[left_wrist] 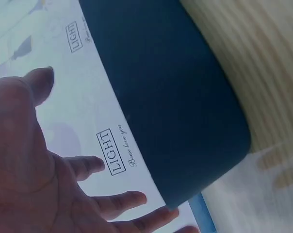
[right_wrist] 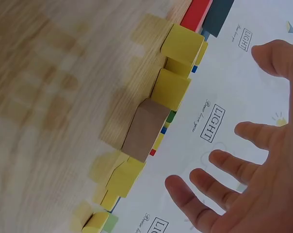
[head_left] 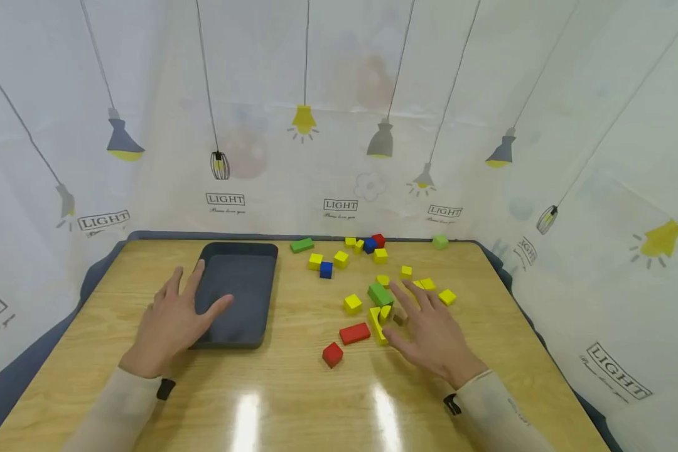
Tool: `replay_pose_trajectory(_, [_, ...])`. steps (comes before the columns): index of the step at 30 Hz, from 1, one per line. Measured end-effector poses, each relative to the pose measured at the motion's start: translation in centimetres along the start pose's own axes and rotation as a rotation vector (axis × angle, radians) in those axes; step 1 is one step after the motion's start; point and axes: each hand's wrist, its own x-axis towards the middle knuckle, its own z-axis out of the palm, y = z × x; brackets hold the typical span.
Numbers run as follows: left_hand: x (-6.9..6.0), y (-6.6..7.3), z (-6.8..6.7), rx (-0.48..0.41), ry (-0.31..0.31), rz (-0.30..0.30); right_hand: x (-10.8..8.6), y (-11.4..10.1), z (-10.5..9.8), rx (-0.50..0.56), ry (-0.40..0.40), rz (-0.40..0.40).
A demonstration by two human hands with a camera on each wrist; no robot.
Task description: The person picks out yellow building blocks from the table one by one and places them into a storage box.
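Note:
My left hand (head_left: 169, 323), fingers and thumb spread, is at the left side of a dark grey tray (head_left: 234, 339). In the left wrist view, the tray's outer wall (left_wrist: 170, 92) rises beside my fingers, which grip nothing. Over a scatter of blocks on the right, my right hand (head_left: 435, 336) is spread with nothing held. Nearest to it are a yellow arch-shaped block (head_left: 376, 326), a brown block (right_wrist: 145, 128) and a green block (head_left: 380, 294). A red oblong block (head_left: 355, 333) and a red cube (head_left: 333, 355) lie left of that hand. Some blocks are partly hidden behind its fingers.
Farther back on the wooden table (head_left: 299, 402) are yellow cubes (head_left: 341, 258), a blue cube (head_left: 326, 270), a green oblong block (head_left: 302, 245) and a light green cube (head_left: 440, 242). A white curtain (head_left: 339, 163) printed with lamps surrounds the table.

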Motion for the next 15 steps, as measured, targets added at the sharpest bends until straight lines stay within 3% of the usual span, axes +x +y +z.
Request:
replay_pose_trajectory(7, [0.9, -1.0, -0.1, -0.056, -0.051, -0.061, 0.5, -0.5, 0.3, 0.034, 0.007, -0.029])
replay_pose_trajectory(15, [1.8, -2.0, -0.6, -0.056, -0.093, -0.061, 1.6, -1.7, 0.3, 0.042, -0.028, -0.042])
